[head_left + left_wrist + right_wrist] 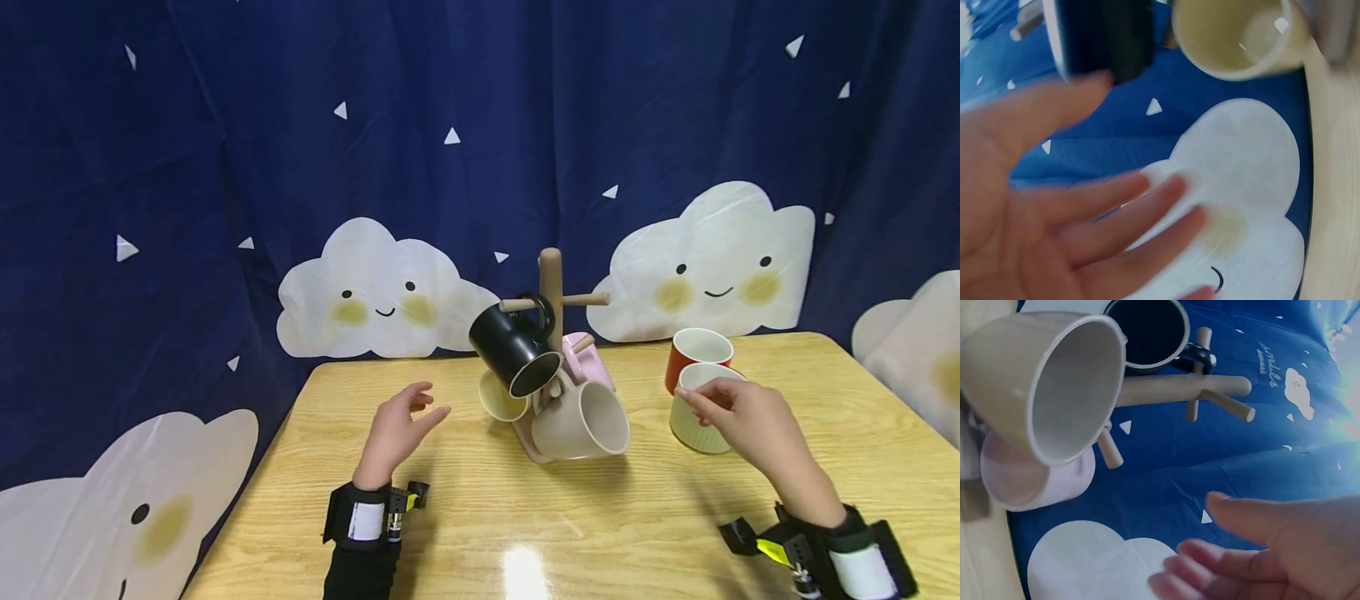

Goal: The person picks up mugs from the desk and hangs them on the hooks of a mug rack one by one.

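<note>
A wooden mug tree (551,279) stands mid-table, hung with a black mug (501,343), a pale yellow mug (504,398), a beige mug (566,429) and a pink mug (594,368). To the left of it my left hand (393,429) hovers with loosely spread fingers, holding nothing. In the left wrist view the black mug (1107,40) and yellow mug (1235,37) lie beyond that hand. My right hand (761,421) overlaps a pale ribbed cup (690,423) in the head view. The right wrist view shows its relaxed fingers (1210,562) around nothing.
Behind the ribbed cup stands a red cup (678,367) with a white inside. Bare pegs (1229,405) stick out near the top of the tree. A dark blue curtain (300,125) with clouds hangs behind the wooden table (465,533).
</note>
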The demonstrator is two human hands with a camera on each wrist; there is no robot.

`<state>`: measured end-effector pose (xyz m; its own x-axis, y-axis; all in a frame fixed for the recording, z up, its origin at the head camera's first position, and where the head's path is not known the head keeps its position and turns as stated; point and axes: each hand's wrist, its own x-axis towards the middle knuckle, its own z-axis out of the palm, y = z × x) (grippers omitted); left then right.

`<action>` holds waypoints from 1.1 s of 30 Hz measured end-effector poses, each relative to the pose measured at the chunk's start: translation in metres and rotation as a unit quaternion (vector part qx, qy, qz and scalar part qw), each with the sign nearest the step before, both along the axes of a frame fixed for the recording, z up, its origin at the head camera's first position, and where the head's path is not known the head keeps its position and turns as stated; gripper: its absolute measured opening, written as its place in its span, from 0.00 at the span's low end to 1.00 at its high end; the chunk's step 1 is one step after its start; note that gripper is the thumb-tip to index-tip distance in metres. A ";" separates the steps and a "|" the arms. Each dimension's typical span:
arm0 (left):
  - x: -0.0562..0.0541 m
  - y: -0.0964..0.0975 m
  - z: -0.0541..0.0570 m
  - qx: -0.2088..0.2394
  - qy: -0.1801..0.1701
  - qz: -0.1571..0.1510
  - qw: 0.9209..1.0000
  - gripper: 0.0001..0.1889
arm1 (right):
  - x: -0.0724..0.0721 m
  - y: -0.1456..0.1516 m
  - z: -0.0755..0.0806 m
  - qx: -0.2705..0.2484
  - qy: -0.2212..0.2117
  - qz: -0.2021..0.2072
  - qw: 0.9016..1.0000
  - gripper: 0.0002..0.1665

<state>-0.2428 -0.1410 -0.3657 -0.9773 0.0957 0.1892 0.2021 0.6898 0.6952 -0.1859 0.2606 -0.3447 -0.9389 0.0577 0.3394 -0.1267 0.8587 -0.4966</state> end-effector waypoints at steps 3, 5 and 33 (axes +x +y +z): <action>0.004 0.002 -0.003 -0.086 -0.010 -0.042 0.995 0.26 | 0.000 -0.001 -0.002 0.032 -0.016 -0.004 0.999 0.19; 0.004 0.004 -0.006 -0.102 -0.017 -0.057 0.993 0.25 | -0.001 -0.002 -0.003 0.038 -0.027 -0.004 0.999 0.20; 0.008 0.011 -0.003 -0.137 -0.053 -0.118 0.982 0.25 | -0.145 -0.070 0.136 -0.160 -0.106 0.387 0.902 0.26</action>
<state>-0.2344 -0.1299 -0.3688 -0.9345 0.3551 0.0241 0.3159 0.7963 0.5158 -0.3310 0.1905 -0.2088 -0.7820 -0.5792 0.2302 -0.5001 0.3627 -0.7864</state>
